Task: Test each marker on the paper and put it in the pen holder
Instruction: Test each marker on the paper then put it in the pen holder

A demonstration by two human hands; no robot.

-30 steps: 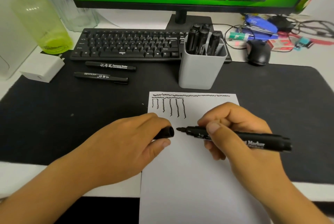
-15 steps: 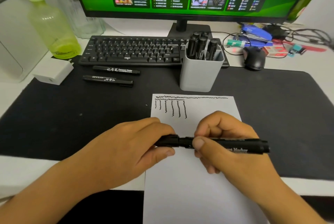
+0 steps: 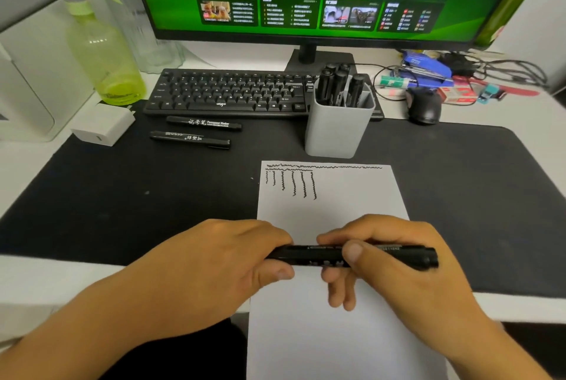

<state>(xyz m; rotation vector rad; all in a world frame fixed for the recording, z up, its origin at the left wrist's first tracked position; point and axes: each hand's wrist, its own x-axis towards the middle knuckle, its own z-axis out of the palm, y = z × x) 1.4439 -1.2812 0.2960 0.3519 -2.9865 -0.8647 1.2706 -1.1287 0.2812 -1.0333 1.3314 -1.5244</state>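
- Both hands hold one black marker level above the paper, near the tabletop's front edge.
- Left hand is wrapped around the cap end; thumb below, fingers over the top. Right hand pinches the barrel, thumb on the near side, tail end sticking out to the right.
- Cap looks pushed on, no tip showing; whether it has fully clicked home I cannot tell.
- Paper carries wavy test lines along its top edge and a row of short vertical squiggles below them.
- Pen holder stands just beyond the paper's far edge, several markers already upright in it.
- Two markers lie on the black mat to the left, in front of the keyboard; likely untested.
- Risks: a loose cap could drop off on the way over and ink the mat or paper. The holder is crowded, so a careless drop could snag on the standing markers or tip the holder.
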